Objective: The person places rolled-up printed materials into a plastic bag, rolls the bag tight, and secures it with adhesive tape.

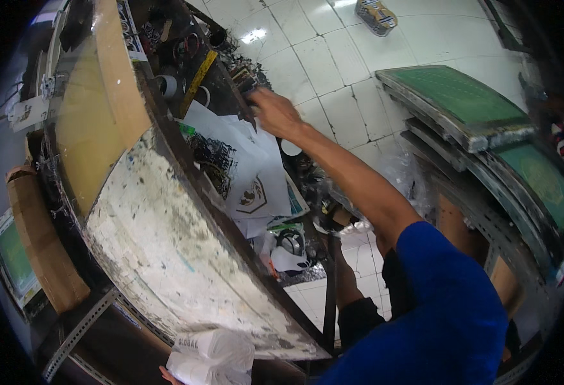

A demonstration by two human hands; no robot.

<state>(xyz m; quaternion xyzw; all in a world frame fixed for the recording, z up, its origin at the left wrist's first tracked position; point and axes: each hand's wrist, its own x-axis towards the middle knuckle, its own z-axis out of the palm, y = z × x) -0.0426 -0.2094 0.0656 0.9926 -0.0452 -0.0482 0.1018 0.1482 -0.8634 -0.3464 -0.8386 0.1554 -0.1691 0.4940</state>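
My right hand (274, 114) reaches across to the far rim of an open, dark-framed tray (238, 102) beside the table. Its fingers are bent and slightly blurred at a dark thing by that rim; what they hold is hidden. Inside the tray lie white paper sheets (256, 170), one with a dark hexagonal emblem, a yellow strip (200, 80) and rolls of tape (166, 85). At the lower edge, the fingertips of my left hand (166, 375) show beside white plastic-wrapped rolls (214, 351), apparently gripped by it; the rest of that hand is out of view.
A paint-stained white tabletop (166, 244) curves along the left. Green screen-printing frames (461, 96) are stacked on a metal rack at right. A brown cardboard piece (44, 244) leans at far left. On the tiled floor (320, 61) sits a patterned tin (377, 16).
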